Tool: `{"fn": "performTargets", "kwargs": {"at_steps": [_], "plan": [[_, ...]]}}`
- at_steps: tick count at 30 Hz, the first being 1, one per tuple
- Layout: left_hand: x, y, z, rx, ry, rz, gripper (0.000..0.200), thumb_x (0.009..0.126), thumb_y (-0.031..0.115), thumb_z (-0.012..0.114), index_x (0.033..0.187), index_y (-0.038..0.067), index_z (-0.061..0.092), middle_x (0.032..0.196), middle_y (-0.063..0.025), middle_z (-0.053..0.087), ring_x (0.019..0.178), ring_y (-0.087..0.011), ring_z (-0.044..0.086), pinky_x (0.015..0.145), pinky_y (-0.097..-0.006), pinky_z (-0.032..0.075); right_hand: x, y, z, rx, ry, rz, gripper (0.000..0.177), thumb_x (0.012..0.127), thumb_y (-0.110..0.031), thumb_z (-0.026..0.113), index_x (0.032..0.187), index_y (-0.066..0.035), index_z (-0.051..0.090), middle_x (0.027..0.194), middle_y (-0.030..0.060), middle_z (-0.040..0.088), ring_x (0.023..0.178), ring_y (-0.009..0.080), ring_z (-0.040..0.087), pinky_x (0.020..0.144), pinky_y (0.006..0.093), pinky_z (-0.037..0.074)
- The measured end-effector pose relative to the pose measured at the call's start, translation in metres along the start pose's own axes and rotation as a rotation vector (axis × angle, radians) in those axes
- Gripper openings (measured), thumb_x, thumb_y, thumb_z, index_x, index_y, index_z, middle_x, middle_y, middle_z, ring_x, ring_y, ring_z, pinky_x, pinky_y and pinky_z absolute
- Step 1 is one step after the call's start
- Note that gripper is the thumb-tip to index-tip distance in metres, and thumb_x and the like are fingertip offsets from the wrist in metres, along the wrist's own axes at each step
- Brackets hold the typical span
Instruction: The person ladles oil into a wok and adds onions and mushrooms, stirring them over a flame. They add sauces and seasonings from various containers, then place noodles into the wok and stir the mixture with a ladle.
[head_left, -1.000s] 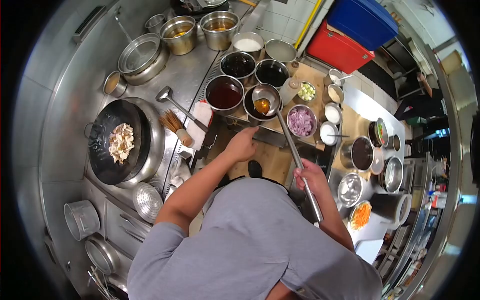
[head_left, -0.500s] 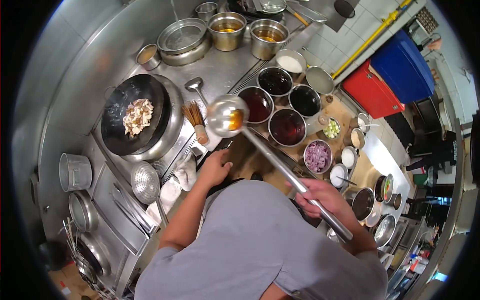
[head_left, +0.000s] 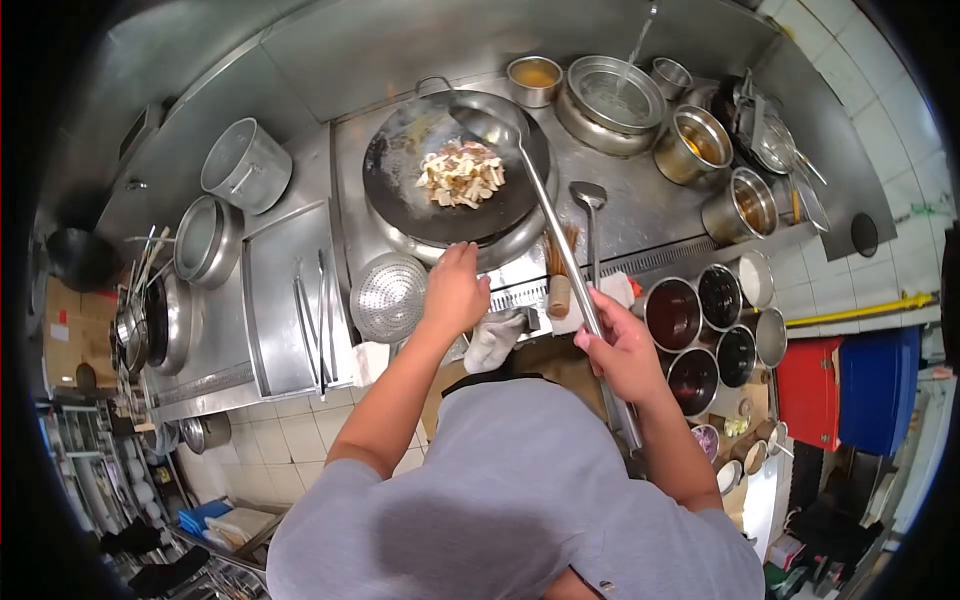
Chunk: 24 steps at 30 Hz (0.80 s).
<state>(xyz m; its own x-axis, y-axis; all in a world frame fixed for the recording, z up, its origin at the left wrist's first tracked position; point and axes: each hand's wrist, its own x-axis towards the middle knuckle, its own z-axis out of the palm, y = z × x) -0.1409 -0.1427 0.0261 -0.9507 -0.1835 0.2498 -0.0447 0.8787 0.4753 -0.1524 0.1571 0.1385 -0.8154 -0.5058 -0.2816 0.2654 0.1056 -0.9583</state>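
My right hand (head_left: 622, 345) is wrapped round the long metal handle of a ladle (head_left: 545, 195). The bowl of the ladle is over the far right part of a black wok (head_left: 395, 180). Pale sliced pieces of food (head_left: 460, 174) lie heaped in the middle of the wok, which sits on a round metal burner ring. Just short of the wok's near edge is my left hand (head_left: 458, 290), fingers stretched forward with nothing in them. Left of that hand lies a perforated strainer (head_left: 389, 298); to its right are a folded cloth (head_left: 494, 338) and a bamboo brush (head_left: 560, 280).
A spatula (head_left: 588, 195) lies right of the wok. Behind it stand a water-filled basin (head_left: 616, 95) under a running stream and metal pots of yellow liquid (head_left: 740, 203). Dark sauce pots (head_left: 673, 312) are at the right. A tray with tongs (head_left: 290, 300) is at the left.
My view has turned left toward the wok. The ladle has swung from beside the sauce pots to over the wok, and my left hand has reached forward to the wok's near edge.
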Motion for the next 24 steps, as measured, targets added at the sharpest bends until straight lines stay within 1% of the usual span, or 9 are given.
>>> {"fn": "performTargets", "kwargs": {"at_steps": [3,5,7,9,10,12,16,21,24], "plan": [[0.017,-0.015,0.005,-0.003,-0.050,0.017,0.056,0.093,0.015,0.075,0.142,-0.008,0.062,0.142,-0.0280,0.066,0.134,-0.0450,0.063,0.113,-0.0518,0.052,0.006,0.011,0.000,-0.092,-0.003,-0.050,0.073,0.099,0.005,0.066,0.168,-0.005,0.045,0.098,-0.0009,0.064,0.075,0.0041,0.055,0.060,0.0218,0.046],[0.030,-0.013,0.007,-0.052,-0.223,-0.011,0.055,0.096,0.017,0.073,0.143,-0.008,0.062,0.145,-0.0295,0.065,0.138,-0.0462,0.060,0.117,-0.0510,0.050,0.000,-0.004,-0.002,-0.273,-0.050,0.127,0.073,0.100,0.003,0.068,0.169,-0.009,0.045,0.097,-0.0023,0.063,0.075,0.0034,0.052,0.062,0.0224,0.045],[0.040,-0.014,0.017,-0.058,-0.229,-0.018,0.050,0.098,0.018,0.071,0.141,-0.008,0.064,0.139,-0.0274,0.067,0.131,-0.0453,0.063,0.112,-0.0519,0.052,-0.002,-0.022,-0.007,-0.321,-0.048,0.225,0.074,0.100,0.001,0.070,0.169,-0.013,0.046,0.096,-0.0026,0.064,0.075,0.0035,0.052,0.065,0.0231,0.046],[0.046,-0.018,0.033,-0.020,-0.184,-0.033,0.033,0.102,0.021,0.069,0.123,-0.004,0.073,0.121,-0.0245,0.072,0.116,-0.0444,0.066,0.101,-0.0543,0.055,-0.005,-0.040,-0.020,-0.574,-0.168,0.145,0.073,0.100,-0.004,0.071,0.168,-0.010,0.046,0.091,0.0086,0.065,0.076,0.0151,0.060,0.078,0.0332,0.056],[0.043,-0.011,0.026,-0.025,-0.180,-0.040,0.033,0.102,0.021,0.069,0.123,-0.004,0.073,0.121,-0.0245,0.072,0.116,-0.0444,0.066,0.101,-0.0543,0.055,-0.009,-0.052,-0.027,-0.657,-0.220,0.076,0.074,0.099,-0.007,0.072,0.168,-0.008,0.044,0.096,0.0164,0.069,0.078,0.0280,0.068,0.083,0.0399,0.057],[0.030,0.007,0.001,-0.020,-0.041,-0.036,0.025,0.101,0.024,0.071,0.094,0.000,0.073,0.097,-0.0200,0.071,0.098,-0.0410,0.068,0.084,-0.0543,0.056,-0.025,-0.097,-0.038,-0.768,-0.297,0.098,0.074,0.099,-0.007,0.072,0.167,-0.008,0.044,0.099,0.0193,0.071,0.083,0.0351,0.070,0.085,0.0423,0.057],[0.004,0.046,-0.057,0.015,-0.098,-0.102,0.028,0.102,0.026,0.071,0.085,0.003,0.072,0.087,-0.0175,0.071,0.090,-0.0413,0.068,0.078,-0.0553,0.056,-0.029,-0.146,-0.062,-0.953,-0.536,0.039,0.072,0.097,-0.008,0.072,0.165,-0.006,0.046,0.110,0.0261,0.073,0.098,0.0497,0.071,0.088,0.0494,0.056],[0.026,0.024,0.000,0.002,0.014,-0.128,0.027,0.103,0.025,0.068,0.086,0.004,0.073,0.087,-0.0175,0.072,0.089,-0.0433,0.068,0.079,-0.0568,0.053,0.053,-0.057,-0.036,-1.055,-0.426,-0.208,0.065,0.096,-0.008,0.070,0.158,-0.003,0.052,0.111,0.0289,0.073,0.103,0.0499,0.071,0.090,0.0553,0.056],[0.015,0.012,0.056,0.102,0.094,-0.132,0.026,0.102,0.024,0.069,0.084,0.004,0.074,0.088,-0.0174,0.073,0.088,-0.0427,0.068,0.078,-0.0564,0.053,0.113,-0.005,-0.007,-1.039,-0.335,-0.176,0.064,0.097,-0.008,0.068,0.158,-0.002,0.051,0.112,0.0287,0.071,0.106,0.0495,0.070,0.093,0.0557,0.056]]}}
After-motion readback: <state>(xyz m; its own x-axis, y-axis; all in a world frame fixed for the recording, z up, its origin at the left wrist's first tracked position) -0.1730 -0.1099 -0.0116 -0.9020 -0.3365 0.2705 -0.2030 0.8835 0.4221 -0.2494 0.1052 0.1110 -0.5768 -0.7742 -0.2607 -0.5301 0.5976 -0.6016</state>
